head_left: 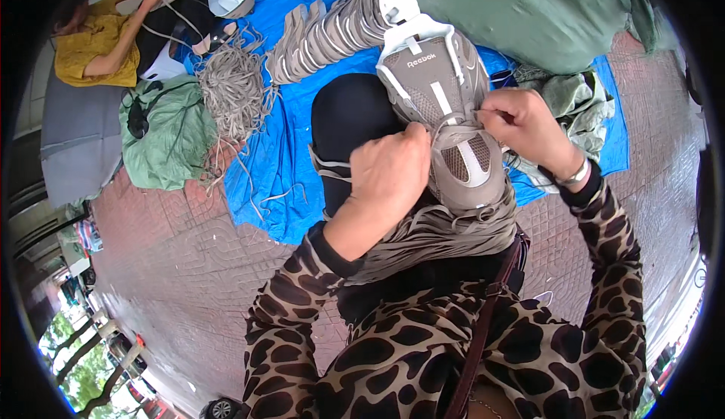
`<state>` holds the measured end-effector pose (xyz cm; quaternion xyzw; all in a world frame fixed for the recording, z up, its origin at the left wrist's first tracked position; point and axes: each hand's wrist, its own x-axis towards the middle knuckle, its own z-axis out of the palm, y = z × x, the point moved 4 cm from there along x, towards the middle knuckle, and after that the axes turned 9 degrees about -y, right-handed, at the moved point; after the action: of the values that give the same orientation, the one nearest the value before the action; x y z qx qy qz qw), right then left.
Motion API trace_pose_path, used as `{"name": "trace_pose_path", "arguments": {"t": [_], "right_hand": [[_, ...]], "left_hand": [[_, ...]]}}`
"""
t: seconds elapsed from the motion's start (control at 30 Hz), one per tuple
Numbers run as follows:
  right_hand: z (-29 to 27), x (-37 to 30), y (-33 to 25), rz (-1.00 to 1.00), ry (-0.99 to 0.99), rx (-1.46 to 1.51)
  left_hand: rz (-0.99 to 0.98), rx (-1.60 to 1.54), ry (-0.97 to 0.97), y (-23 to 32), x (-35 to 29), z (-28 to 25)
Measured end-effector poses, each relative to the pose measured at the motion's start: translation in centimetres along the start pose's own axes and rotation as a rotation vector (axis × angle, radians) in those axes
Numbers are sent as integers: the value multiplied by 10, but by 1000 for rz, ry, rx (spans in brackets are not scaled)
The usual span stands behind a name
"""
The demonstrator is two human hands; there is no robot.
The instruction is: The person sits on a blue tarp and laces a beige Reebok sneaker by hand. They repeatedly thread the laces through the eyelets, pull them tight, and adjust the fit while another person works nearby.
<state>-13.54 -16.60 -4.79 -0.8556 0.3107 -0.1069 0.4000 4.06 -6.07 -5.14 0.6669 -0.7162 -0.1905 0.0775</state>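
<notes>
Shoe upper (427,71) held between left hand (389,168) and right hand (526,126). Lace bundle (442,231) draped across lap (411,272), just behind upper. Tarp (287,151) spread on pavement (174,226) ahead. Row of nested uppers (328,45) set on tarp, ahead and left; large sheet (521,11) laid ahead and right; crumpled cloth (574,105) placed right. Lace pile (236,86) heaped left, beside bag (168,143). Co-worker (98,47) seen beyond bag.
</notes>
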Motion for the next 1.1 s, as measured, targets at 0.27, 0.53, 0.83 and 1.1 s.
{"name": "trace_pose_path", "arguments": {"t": [0.27,0.53,0.83,1.1], "right_hand": [[-31,28,-32,-577,-243,-699],[-24,50,-34,-650,-501,-710],[-27,46,-32,-580,-522,-625],[-21,44,-29,-567,-499,-635]], "left_hand": [[436,154,148,-5,21,-45],[285,46,-219,-21,33,-28],[305,-2,-240,-22,36,-23],[293,-107,-246,-22,38,-26]]}}
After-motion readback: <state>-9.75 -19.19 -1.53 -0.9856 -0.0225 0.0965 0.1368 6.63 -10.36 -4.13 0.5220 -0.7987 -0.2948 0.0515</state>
